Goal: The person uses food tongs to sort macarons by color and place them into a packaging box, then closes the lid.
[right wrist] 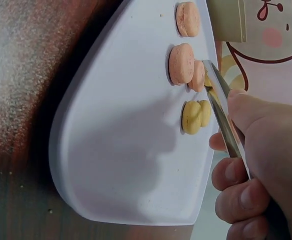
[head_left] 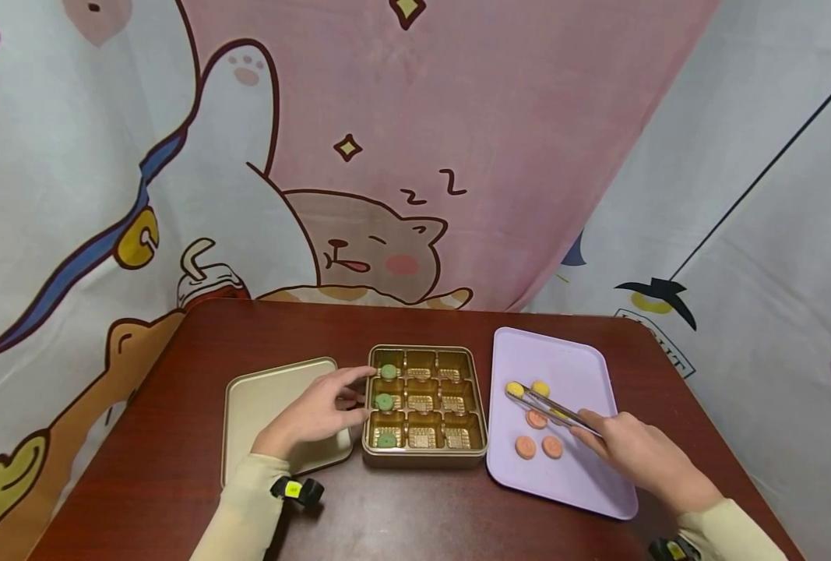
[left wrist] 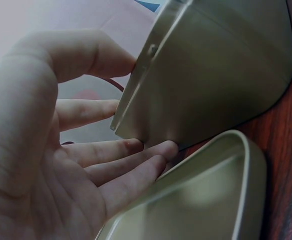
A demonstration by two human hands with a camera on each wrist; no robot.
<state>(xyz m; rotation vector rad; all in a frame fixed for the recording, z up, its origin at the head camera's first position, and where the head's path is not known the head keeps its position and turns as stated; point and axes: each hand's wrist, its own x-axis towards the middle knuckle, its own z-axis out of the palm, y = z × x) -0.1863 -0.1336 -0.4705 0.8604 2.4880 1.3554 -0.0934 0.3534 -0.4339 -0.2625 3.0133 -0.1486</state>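
Right hand point(head_left: 635, 449) grips silver metal tongs point(right wrist: 226, 129) around a round yellow macaron point(head_left: 514, 389), on or just above the lilac plastic tray point(head_left: 555, 354); likely light, crumbly (pinch its sides gently); left hand point(head_left: 313, 411), loosely spread, touches the gold metal tin point(head_left: 422, 460)

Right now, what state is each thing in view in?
Box: open, green cookies down left column
Lid: off, lying left of box
Tray: flat, holding pink cookies and yellow cookies
Tongs: held, tips around one yellow cookie
Left hand: touching box's side
Right hand: gripping tongs

Tin point(head_left: 425, 460) and tray point(head_left: 575, 489) hem narrow gap, apparently tightest at near corner.
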